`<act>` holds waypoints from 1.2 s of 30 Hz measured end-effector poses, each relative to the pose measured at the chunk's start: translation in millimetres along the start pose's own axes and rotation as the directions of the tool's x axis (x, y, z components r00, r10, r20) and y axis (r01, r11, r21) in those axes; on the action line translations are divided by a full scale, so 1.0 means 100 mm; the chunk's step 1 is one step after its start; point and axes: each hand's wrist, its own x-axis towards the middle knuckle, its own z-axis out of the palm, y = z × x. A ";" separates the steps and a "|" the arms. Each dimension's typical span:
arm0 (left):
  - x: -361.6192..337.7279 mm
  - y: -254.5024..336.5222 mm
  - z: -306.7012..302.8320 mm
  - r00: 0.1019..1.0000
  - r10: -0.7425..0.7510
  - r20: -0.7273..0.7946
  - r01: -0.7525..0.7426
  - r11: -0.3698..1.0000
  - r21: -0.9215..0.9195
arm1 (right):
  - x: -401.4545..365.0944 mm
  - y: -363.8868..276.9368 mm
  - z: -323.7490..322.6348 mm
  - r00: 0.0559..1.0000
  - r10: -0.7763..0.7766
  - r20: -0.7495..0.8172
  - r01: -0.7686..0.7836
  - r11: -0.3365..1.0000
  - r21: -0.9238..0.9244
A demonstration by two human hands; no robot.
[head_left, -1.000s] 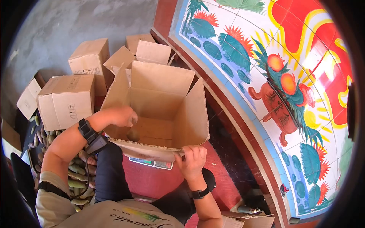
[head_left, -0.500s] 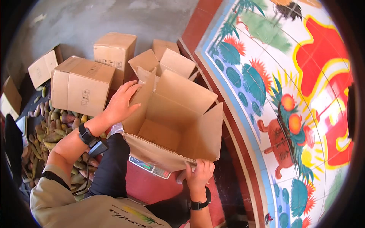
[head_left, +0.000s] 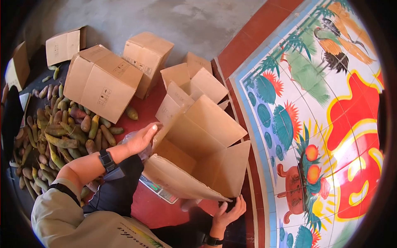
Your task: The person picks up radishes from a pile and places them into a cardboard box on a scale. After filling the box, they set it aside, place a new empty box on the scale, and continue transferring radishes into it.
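An open, unfilled cardboard box (head_left: pixel 194 146) stands tilted in front of me, its flaps up. My left hand (head_left: pixel 142 138) is at the box's left side, fingers stretched out along the left flap; part of them is hard to make out. By the near right corner, my right hand (head_left: pixel 231 211) has its fingers apart, with the thumb close to the cardboard edge. Whether it touches the box I cannot tell. Partly beneath the box shows a digital scale (head_left: pixel 165 195) with a green display. Clear plastic (head_left: pixel 142 151) lies beside the box, behind my left wrist.
Brown, green and yellow long vegetables (head_left: pixel 62 142) are heaped on the left. Behind them stand a closed carton (head_left: pixel 103 84) and a taller carton (head_left: pixel 147 58). Another open carton (head_left: pixel 202 84) sits beyond my box. A painted tile wall (head_left: pixel 285 157) runs along the right.
The view has shifted. My right hand has let go of the box's near edge and moved to its right corner, fingers spreading. My left hand has slid lower along the left flap.
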 end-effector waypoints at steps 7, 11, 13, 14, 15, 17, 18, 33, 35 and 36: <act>-0.60 -0.58 -0.53 0.979 0.029 -0.201 0.074 0.871 0.486 | -0.46 0.37 0.10 0.978 0.206 -0.016 -0.206 0.978 -0.024; -1.24 -0.99 -1.05 0.889 -0.379 -0.257 0.439 0.543 0.716 | -0.66 0.54 0.18 0.880 0.459 0.123 -0.467 0.883 0.044; -1.63 -1.24 -1.26 0.834 -0.458 -0.309 0.510 0.423 0.749 | -0.63 0.56 0.20 0.840 0.513 0.174 -0.534 0.839 0.104; -1.81 -1.43 -1.37 0.764 -0.535 -0.361 0.571 0.302 0.763 | -0.60 0.55 0.19 0.834 0.522 0.177 -0.544 0.831 0.118; -1.95 -1.43 -1.42 0.683 -0.600 -0.417 0.619 0.172 0.766 | -0.61 0.59 0.21 0.822 0.537 0.191 -0.564 0.815 0.136; -2.25 -1.41 -1.51 0.645 -0.602 -0.471 0.635 0.080 0.768 | -0.68 0.69 0.25 0.802 0.563 0.202 -0.596 0.779 0.194; -2.37 -1.36 -1.54 0.629 -0.593 -0.502 0.627 0.005 0.779 | -0.38 0.28 0.05 0.850 0.490 0.193 -0.508 0.860 0.056; -2.72 -1.01 -2.35 0.702 0.031 -0.711 0.701 -0.209 0.682 | -0.38 0.26 0.10 0.814 0.519 0.261 -0.563 0.816 0.131; -2.67 -0.88 -2.50 0.643 -0.135 -0.754 0.718 -0.238 0.655 | -0.42 0.34 0.12 0.794 0.538 0.284 -0.585 0.804 0.110; -2.69 -0.91 -2.61 0.635 -0.166 -0.754 0.709 -0.261 0.655 | -0.51 0.47 0.18 0.794 0.545 0.269 -0.586 0.803 0.106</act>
